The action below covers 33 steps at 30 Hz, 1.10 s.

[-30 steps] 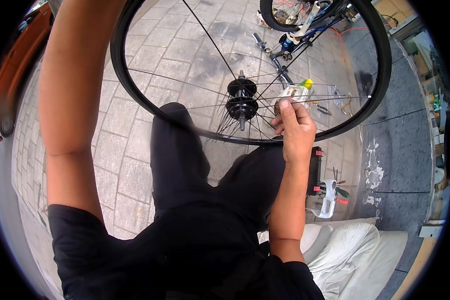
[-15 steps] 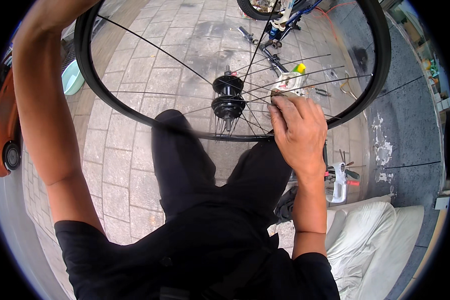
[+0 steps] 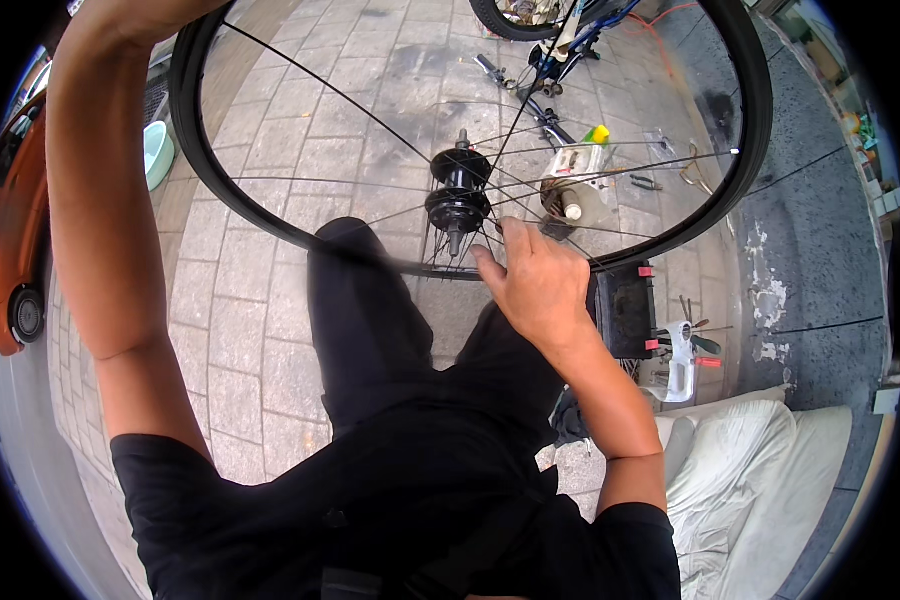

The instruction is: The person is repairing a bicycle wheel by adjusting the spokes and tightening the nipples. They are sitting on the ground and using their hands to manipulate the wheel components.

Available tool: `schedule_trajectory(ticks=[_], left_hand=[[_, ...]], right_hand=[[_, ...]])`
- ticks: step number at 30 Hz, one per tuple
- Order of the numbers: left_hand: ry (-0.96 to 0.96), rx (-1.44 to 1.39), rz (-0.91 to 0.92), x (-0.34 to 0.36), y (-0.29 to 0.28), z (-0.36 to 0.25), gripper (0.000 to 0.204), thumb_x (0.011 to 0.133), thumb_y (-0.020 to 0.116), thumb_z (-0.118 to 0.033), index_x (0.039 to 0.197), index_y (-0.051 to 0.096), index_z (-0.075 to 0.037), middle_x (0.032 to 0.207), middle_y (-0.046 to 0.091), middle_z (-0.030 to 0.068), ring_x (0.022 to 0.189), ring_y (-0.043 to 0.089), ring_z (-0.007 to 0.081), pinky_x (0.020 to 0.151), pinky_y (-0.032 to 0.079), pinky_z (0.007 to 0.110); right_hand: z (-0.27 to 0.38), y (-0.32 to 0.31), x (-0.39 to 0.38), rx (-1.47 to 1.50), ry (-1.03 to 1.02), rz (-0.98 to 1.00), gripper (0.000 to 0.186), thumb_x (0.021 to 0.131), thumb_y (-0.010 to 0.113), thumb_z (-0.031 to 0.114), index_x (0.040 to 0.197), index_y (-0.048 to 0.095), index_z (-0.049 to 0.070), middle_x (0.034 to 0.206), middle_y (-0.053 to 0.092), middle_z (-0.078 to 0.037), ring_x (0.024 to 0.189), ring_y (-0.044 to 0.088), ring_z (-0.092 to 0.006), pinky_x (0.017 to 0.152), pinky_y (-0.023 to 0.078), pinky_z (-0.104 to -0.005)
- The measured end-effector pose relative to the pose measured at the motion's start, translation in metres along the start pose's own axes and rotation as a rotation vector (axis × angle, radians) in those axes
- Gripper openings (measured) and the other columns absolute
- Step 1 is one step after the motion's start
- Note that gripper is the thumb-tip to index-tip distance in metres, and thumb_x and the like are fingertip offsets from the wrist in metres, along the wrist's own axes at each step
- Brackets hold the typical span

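A black bicycle wheel rim [image 3: 747, 150] spans the upper picture, with thin spokes running to and around a black hub [image 3: 450, 205]. My left arm is raised along the left; my left hand [image 3: 170, 14] is cut off by the top edge beside the rim, its fingers out of sight. My right hand [image 3: 535, 280] is at the lower part of the wheel, right of the hub, thumb and fingers apart, fingertips among the spokes; whether they touch one is unclear. My dark-trousered legs [image 3: 360, 310] are beneath the wheel.
A bicycle [image 3: 560, 50], a cluttered container [image 3: 570, 170] and a black toolbox [image 3: 625, 310] with tools lie on paving. White cushioning [image 3: 740, 490] is at lower right, a pale green basin [image 3: 155, 155] and an orange car [image 3: 15, 260] at left, a dark step [image 3: 800, 250] at right.
The wheel and my left arm shifted left, then slightly back right. My right hand has moved left and down from over the right-side spokes, toward the hub, its thumb now spread.
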<state>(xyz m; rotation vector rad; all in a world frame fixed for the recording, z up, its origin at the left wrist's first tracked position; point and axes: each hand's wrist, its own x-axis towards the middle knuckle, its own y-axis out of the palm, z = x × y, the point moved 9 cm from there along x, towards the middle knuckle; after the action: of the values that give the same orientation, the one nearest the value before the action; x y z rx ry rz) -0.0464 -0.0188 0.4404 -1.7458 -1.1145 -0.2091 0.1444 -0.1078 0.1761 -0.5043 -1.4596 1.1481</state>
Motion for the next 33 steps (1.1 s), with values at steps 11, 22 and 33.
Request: schedule_trajectory(ticks=[11, 22, 33], left_hand=[[-0.074, 0.074, 0.029, 0.004, -0.004, -0.005, 0.048, 0.096, 0.077, -0.013, 0.142, 0.065, -0.008, 0.095, 0.072, -0.0017, 0.068, 0.056, 0.0043, 0.058, 0.047, 0.022], [0.051, -0.025, 0.156, 0.016, 0.01, 0.004, 0.048, 0.097, 0.073, -0.013, 0.144, 0.063, -0.011, 0.097, 0.07, -0.0007, 0.074, 0.057, 0.0068, 0.065, 0.05, 0.024], [-0.066, -0.206, 0.208, 0.02, 0.013, 0.012, 0.057, 0.112, 0.042, -0.051, 0.143, 0.064, -0.008, 0.094, 0.069, 0.0018, 0.077, 0.061, 0.0107, 0.072, 0.053, 0.029]], right_hand=[[-0.012, -0.089, 0.031, -0.265, -0.114, 0.0, 0.024, 0.081, 0.077, 0.007, 0.104, 0.072, 0.007, 0.087, 0.069, -0.006, 0.087, 0.063, -0.0283, 0.075, 0.051, -0.0412], [0.088, -0.173, 0.107, -0.69, -0.774, -0.01, 0.026, 0.079, 0.077, 0.009, 0.105, 0.075, 0.01, 0.102, 0.069, -0.002, 0.103, 0.061, -0.023, 0.091, 0.048, -0.0378], [0.197, -0.096, 0.111, -1.08, -1.325, -0.072, 0.017, 0.09, 0.072, 0.026, 0.104, 0.081, 0.025, 0.109, 0.065, 0.012, 0.122, 0.054, -0.0108, 0.105, 0.041, -0.0325]])
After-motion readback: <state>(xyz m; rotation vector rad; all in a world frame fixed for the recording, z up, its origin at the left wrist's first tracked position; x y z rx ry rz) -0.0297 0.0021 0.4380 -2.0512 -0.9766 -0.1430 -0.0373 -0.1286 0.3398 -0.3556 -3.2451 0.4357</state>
